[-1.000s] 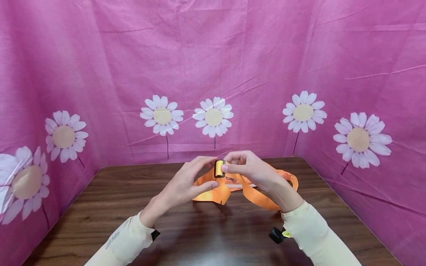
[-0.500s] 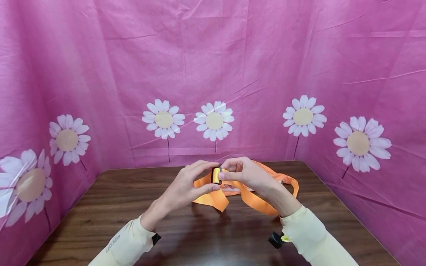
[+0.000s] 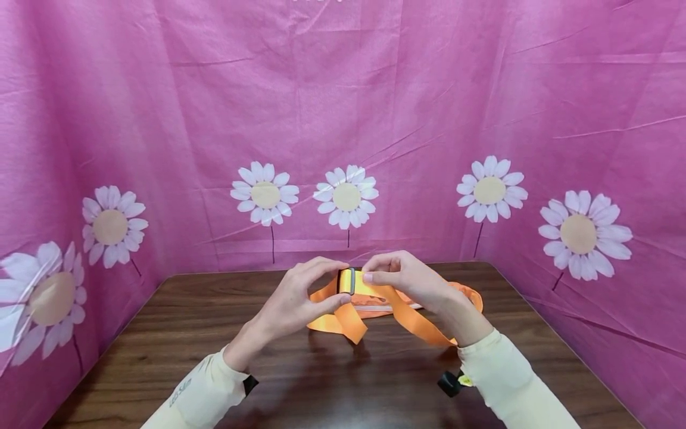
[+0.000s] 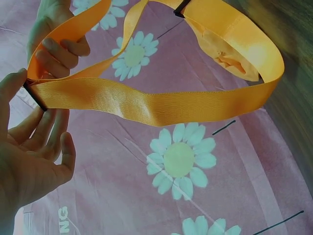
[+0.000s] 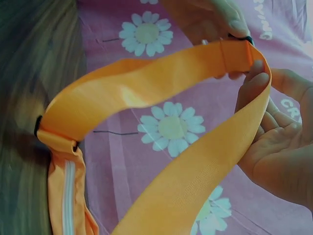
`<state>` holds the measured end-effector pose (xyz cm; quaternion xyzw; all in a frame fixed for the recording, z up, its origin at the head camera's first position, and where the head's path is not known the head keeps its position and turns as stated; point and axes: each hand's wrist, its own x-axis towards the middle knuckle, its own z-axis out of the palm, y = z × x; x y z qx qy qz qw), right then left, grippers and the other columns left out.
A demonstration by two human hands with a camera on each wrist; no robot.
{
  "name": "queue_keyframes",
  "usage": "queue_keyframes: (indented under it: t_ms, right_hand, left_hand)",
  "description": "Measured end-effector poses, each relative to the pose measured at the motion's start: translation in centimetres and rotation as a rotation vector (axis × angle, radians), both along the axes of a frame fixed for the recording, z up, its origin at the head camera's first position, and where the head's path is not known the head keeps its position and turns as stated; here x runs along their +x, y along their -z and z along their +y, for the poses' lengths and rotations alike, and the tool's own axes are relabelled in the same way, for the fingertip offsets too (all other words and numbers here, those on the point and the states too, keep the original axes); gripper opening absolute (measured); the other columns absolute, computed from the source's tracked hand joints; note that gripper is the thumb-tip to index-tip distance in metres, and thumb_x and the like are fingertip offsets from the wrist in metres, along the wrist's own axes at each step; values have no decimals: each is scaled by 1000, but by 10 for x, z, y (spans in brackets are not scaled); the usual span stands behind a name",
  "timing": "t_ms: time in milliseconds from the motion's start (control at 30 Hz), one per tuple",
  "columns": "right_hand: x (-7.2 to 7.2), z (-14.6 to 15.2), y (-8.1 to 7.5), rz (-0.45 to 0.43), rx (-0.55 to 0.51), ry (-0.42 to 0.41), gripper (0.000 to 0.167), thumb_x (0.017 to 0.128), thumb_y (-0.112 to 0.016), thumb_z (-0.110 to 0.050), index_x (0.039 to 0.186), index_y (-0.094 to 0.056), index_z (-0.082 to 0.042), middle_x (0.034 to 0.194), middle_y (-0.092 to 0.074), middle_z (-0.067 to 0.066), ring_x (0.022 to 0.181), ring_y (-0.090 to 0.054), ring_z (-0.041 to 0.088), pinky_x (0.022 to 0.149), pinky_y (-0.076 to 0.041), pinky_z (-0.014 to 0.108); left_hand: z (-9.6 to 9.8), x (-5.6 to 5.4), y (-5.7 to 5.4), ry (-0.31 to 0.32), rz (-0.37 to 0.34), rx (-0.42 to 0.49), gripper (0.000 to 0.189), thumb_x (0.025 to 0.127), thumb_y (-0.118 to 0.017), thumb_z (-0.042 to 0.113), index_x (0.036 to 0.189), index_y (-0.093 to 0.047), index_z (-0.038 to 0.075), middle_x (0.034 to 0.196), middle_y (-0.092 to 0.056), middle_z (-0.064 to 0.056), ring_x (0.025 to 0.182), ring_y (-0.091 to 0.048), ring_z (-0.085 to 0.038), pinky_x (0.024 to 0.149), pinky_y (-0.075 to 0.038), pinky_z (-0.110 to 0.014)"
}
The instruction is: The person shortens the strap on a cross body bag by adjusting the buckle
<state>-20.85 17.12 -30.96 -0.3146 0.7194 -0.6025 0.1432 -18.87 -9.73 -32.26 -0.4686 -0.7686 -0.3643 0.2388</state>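
My left hand (image 3: 286,301) pinches a black slide buckle (image 3: 352,281) by its top and bottom edges, thumb below and fingers above. Orange webbing strap (image 3: 418,325) threads through the buckle. Just to the right, my right hand (image 3: 415,281) pinches the strap between thumb and curled fingers. In the left wrist view, the strap (image 4: 195,105) loops away from the buckle and back around. An orange pouch (image 5: 56,191) with a white zipper (image 5: 68,196) hangs from the strap at a second black buckle (image 5: 38,126). Behind the hands, the pouch is partly hidden in the head view.
A dark wood-grain table (image 3: 214,369) lies under the hands. Pink cloth (image 3: 343,89) printed with white daisies surrounds it at the back and both sides. Black wrist-worn pieces (image 3: 450,383) show at the cream sleeves (image 3: 514,375).
My right thumb and fingers have slid off the buckle to the right and now pinch the strap beside it. The buckle has shifted slightly left and down, still in the left hand.
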Motion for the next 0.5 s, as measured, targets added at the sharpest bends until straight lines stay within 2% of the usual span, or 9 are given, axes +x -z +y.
queue_keyframes:
  t_ms: [33,300,500]
  right_hand:
    - [0,2,-1,6,9,6,21,98,-71,-22,107,-73,-3,69,-50,10,65,-50,24,61,-45,32]
    - [0,8,-3,54,97,61,20,95,-74,-24,107,-75,-8,80,-62,9,78,-54,22,71,-48,35]
    - [0,4,-2,40,89,59,20,95,-75,-24,105,-76,-6,82,-63,11,81,-54,24,75,-48,39]
  left_hand:
    - [0,0,0,-6,-5,-4,47,89,-82,30,130,-67,13,123,-66,8,114,-61,-13,95,-47,-42]
    - [-1,0,1,-26,-26,-37,47,91,-79,34,132,-66,15,124,-65,10,114,-59,-11,95,-46,-43]
    - [0,-1,1,-4,-24,-42,46,91,-80,33,131,-66,15,121,-65,11,112,-60,-11,95,-46,-43]
